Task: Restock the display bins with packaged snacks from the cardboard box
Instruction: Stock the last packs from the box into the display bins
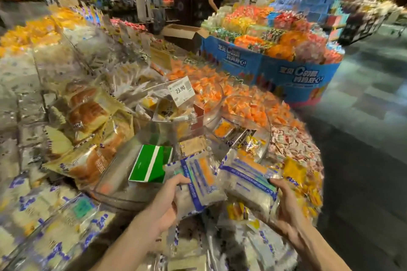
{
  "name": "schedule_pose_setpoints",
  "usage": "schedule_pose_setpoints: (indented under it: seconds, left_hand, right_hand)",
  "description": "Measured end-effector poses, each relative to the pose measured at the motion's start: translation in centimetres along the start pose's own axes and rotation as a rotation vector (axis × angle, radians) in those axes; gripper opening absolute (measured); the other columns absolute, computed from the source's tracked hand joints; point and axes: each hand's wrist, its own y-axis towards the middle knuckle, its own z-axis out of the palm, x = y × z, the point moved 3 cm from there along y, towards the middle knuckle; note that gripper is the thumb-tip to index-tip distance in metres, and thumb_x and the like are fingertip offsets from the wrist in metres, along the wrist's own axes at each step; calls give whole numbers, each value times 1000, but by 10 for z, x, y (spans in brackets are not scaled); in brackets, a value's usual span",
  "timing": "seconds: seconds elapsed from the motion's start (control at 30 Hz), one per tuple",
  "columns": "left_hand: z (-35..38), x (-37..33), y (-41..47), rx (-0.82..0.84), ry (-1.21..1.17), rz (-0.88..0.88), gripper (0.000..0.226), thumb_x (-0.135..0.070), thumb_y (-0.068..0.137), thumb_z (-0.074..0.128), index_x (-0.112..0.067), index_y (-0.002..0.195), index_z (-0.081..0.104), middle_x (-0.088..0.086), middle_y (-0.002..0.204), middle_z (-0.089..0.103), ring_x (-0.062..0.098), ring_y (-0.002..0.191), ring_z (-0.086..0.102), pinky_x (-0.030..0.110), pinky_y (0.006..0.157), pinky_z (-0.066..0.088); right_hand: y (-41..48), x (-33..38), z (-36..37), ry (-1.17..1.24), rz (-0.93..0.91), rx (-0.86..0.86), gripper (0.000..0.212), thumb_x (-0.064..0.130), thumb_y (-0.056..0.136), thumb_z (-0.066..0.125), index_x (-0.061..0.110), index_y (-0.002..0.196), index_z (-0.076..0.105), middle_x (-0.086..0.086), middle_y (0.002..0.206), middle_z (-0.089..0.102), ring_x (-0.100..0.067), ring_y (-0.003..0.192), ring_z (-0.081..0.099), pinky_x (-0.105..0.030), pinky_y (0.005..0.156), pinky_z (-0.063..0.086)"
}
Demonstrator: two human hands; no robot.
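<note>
both forearms reach forward from the lower edge. the left hand (167, 202) curls fingers and thumb round a pack (198, 180); the right hand (286, 202) grips a second pack (248, 182) likewise. the packs are side by side above a clear bin (116, 174). the cardboard box (182, 35) sits open, well behind.

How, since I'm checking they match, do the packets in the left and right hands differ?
The left-hand packet stands nearly upright, its blue band running up and down; the right-hand packet lies slanted, bands running crosswise. The left hand grips its packet's left edge; the right hand holds its packet's right end. Both are clear, blue-trimmed, with pale contents.
</note>
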Motion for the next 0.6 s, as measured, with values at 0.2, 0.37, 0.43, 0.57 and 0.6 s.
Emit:
schedule_pose_setpoints:
  seconds: [0.2, 0.37, 0.43, 0.57, 0.6]
  left_hand:
    - [6, -64, 67, -444, 463, 421, 44, -30, 79, 71, -9, 116, 60, 17, 119, 68, 35, 106, 65, 48, 96, 51]
    - [43, -85, 124, -634, 1288, 849, 44, -1, 93, 61, -6, 137, 56, 12, 119, 52, 27, 111, 50, 28, 88, 36]
    - [44, -73, 148, -696, 1622, 862, 61, 5, 82, 69, -15, 138, 54, 8, 117, 47, 26, 108, 46, 32, 83, 38]
    - [46, -51, 176, -692, 1966, 606, 65, -2, 90, 57, -16, 150, 37, 10, 137, 41, 29, 124, 40, 38, 98, 38]
    - [46, -46, 179, -671, 1914, 560, 64, -2, 92, 53, -16, 151, 35, 10, 139, 40, 29, 127, 37, 39, 103, 38]
  right_hand:
    - [55, 81, -13, -93, 4, 70, 108, 29, 27, 98, 1, 126, 65, -27, 121, 67, -38, 89, 74, -48, 70, 62]
    - [82, 130, 4, -195, 26, 159, 51, 28, 71, 66, 4, 116, 66, -21, 99, 75, -33, 74, 75, -39, 55, 62]
    - [91, 140, 9, -268, 28, 162, 30, 25, 82, 57, 7, 106, 65, -11, 83, 78, -26, 66, 75, -36, 56, 60]
    - [106, 151, 11, -396, 28, 125, 17, 18, 98, 45, 10, 91, 58, 1, 58, 72, -19, 52, 69, -34, 65, 47]
    - [111, 149, 10, -405, 50, 152, 16, 20, 94, 49, 9, 94, 60, -4, 66, 75, -20, 55, 72, -35, 65, 53]
